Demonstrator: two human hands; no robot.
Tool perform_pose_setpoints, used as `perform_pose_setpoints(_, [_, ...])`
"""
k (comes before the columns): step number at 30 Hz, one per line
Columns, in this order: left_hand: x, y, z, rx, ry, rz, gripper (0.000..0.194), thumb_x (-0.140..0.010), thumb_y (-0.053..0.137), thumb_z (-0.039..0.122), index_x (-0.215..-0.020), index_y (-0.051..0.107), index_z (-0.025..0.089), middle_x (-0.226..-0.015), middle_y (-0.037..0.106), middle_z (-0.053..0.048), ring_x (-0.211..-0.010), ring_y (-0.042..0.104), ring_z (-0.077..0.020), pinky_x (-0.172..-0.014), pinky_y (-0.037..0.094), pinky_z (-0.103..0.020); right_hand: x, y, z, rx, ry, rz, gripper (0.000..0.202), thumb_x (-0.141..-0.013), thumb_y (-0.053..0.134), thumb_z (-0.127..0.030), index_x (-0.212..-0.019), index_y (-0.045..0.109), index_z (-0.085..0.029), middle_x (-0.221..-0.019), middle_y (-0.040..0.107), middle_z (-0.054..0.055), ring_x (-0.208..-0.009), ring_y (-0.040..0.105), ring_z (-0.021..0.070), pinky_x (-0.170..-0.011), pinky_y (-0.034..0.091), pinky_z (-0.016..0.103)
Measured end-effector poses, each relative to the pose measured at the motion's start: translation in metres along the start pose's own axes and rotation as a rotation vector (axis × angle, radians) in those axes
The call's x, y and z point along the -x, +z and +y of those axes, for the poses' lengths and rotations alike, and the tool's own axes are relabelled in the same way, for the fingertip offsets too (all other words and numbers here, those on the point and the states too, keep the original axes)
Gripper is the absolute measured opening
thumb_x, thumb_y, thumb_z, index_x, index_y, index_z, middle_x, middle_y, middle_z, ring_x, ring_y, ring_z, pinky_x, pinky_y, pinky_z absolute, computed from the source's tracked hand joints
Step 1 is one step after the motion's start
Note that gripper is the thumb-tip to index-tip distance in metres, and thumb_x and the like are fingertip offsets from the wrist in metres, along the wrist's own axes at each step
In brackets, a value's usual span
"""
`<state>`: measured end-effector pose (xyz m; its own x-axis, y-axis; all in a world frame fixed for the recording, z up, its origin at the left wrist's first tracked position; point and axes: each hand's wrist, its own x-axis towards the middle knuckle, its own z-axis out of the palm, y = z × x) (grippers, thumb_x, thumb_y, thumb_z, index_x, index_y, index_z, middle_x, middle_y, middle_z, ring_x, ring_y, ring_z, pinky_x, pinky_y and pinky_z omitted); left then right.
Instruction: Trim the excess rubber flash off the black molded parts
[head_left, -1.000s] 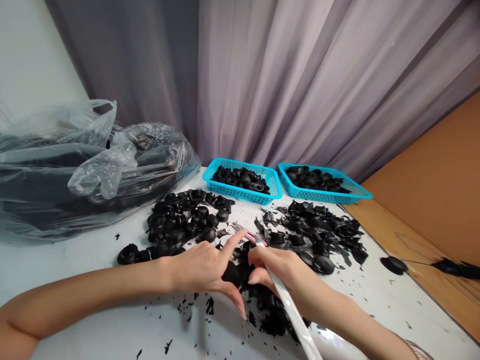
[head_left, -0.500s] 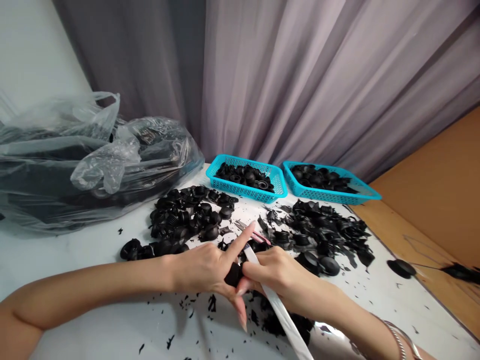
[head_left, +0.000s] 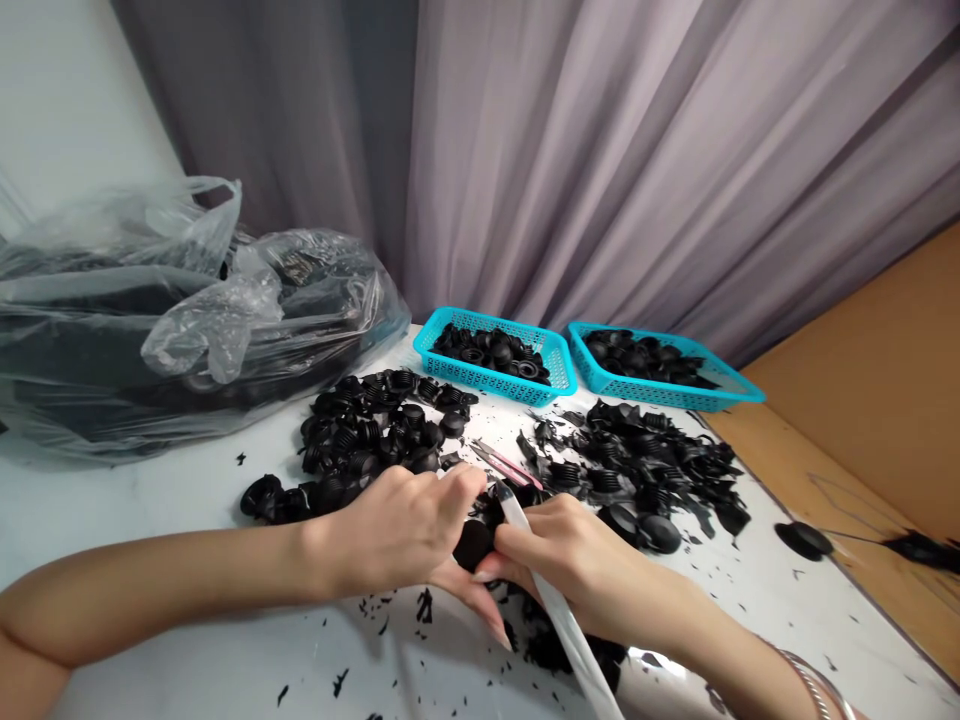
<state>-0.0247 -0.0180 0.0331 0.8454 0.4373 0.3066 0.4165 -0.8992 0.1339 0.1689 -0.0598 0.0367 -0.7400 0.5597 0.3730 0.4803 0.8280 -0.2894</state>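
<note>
Black ribbed cap pinched in curled left hand; right hand clenched around white-handled knife.

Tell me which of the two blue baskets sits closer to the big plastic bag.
The left blue basket, the one beside the bag. The other basket lies further right, toward the brown board.

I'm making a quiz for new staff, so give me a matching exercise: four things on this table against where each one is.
Things:
1. left hand
2. right hand
3. plastic bag
4. blue baskets

Places:
A. far edge, by the curtain
B. gripping a white tool
C. far left of the table
D. closed on a black part

Pairs: 1-D, 2-B, 3-C, 4-A
</note>
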Motion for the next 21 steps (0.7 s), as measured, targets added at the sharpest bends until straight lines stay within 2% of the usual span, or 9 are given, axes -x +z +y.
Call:
perform_pose_setpoints(4, [-0.003,-0.008,0.001,0.068,0.116,-0.164,0.053,-0.067,0.058,0.07,-0.069,0.053,0.017,-0.056,0.057,0.0,-0.044,0.05,-0.0135,-0.041,0.019,-0.025,-0.001,-0.001,-0.003,-0.049,-0.017,-0.076,0.048,-0.1,0.027,-0.026,-0.068,0.059,-0.012,-0.051,0.046,-0.002,-0.045,0.029,0.0108,-0.044,0.023,0.027])
perform_pose_setpoints(7, [-0.005,-0.009,-0.005,0.287,0.155,-0.26,0.042,-0.07,0.066,0.059,-0.065,0.055,0.019,-0.054,0.055,0.002,-0.045,0.047,-0.0117,-0.042,0.022,-0.024,-0.004,-0.001,-0.006,-0.117,-0.047,-0.126,0.049,-0.1,0.027,-0.029,-0.065,0.057,-0.013,-0.051,0.041,-0.003,-0.047,0.026,0.0111,-0.044,0.022,0.028])
perform_pose_setpoints(9, [-0.006,-0.007,-0.011,0.501,0.162,-0.322,0.036,-0.074,0.065,0.054,-0.065,0.057,0.02,-0.055,0.054,0.001,-0.048,0.046,-0.0111,-0.045,0.027,-0.024,-0.006,-0.002,-0.007,-0.171,-0.053,-0.129,0.05,-0.1,0.025,-0.031,-0.065,0.055,-0.014,-0.051,0.036,-0.005,-0.046,0.023,0.0109,-0.043,0.022,0.028])
perform_pose_setpoints(12, [-0.007,-0.004,-0.021,0.79,0.121,-0.413,0.045,-0.078,0.054,0.062,-0.063,0.06,0.02,-0.054,0.049,-0.001,-0.049,0.038,-0.0117,-0.049,0.029,-0.026,-0.005,-0.005,-0.009,-0.215,-0.024,-0.104,0.049,-0.1,0.025,-0.034,-0.065,0.053,-0.016,-0.052,0.031,-0.006,-0.046,0.021,0.0106,-0.043,0.024,0.027])
perform_pose_setpoints(15, [-0.007,-0.001,-0.025,0.939,0.052,-0.472,0.061,-0.073,0.042,0.076,-0.064,0.065,0.02,-0.053,0.045,-0.002,-0.05,0.035,-0.0131,-0.05,0.029,-0.028,-0.003,-0.009,-0.012,-0.235,0.011,-0.106,0.048,-0.101,0.023,-0.034,-0.067,0.053,-0.017,-0.052,0.031,-0.006,-0.045,0.023,0.0105,-0.043,0.026,0.027])
perform_pose_setpoints(18, [-0.008,0.003,-0.022,1.039,0.017,-0.463,0.065,-0.068,0.043,0.08,-0.067,0.068,0.02,-0.054,0.047,-0.002,-0.05,0.037,-0.0125,-0.05,0.03,-0.027,-0.003,-0.008,-0.011,-0.264,0.017,-0.101,0.045,-0.1,0.023,-0.033,-0.064,0.047,-0.019,-0.052,0.03,-0.005,-0.045,0.024,0.0104,-0.042,0.026,0.026])
perform_pose_setpoints(21, [-0.009,0.003,-0.021,1.141,-0.033,-0.403,0.059,-0.069,0.052,0.074,-0.061,0.066,0.018,-0.051,0.047,0.0,-0.048,0.036,-0.0102,-0.048,0.029,-0.026,-0.002,-0.008,-0.007,-0.306,0.037,-0.065,0.038,-0.1,0.027,-0.029,-0.063,0.037,-0.022,-0.054,0.026,-0.006,-0.044,0.023,0.0093,-0.04,0.026,0.025])
